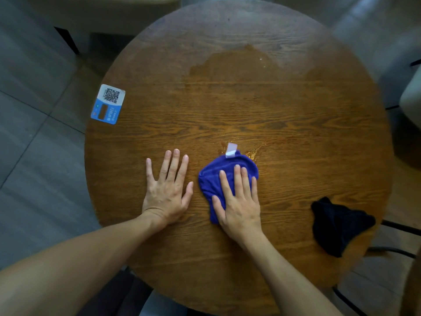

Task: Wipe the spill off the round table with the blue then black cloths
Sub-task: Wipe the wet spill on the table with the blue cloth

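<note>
A round wooden table (227,110) fills the view. My right hand (239,201) presses flat on a bunched blue cloth (214,176) with a white tag, near the table's front middle. Small wet drops (252,153) glisten just beyond the cloth's far right edge. My left hand (167,190) lies flat on the bare wood to the left of the cloth, fingers spread, holding nothing. A crumpled black cloth (337,226) rests near the table's right front edge, partly overhanging it. A wide wet sheen (239,62) covers the far part of the table.
A blue and white QR code sticker (108,103) lies at the table's left edge. Pale seats stand beyond the far left (102,10) and at the right (412,96). Grey tiled floor (34,156) surrounds the table.
</note>
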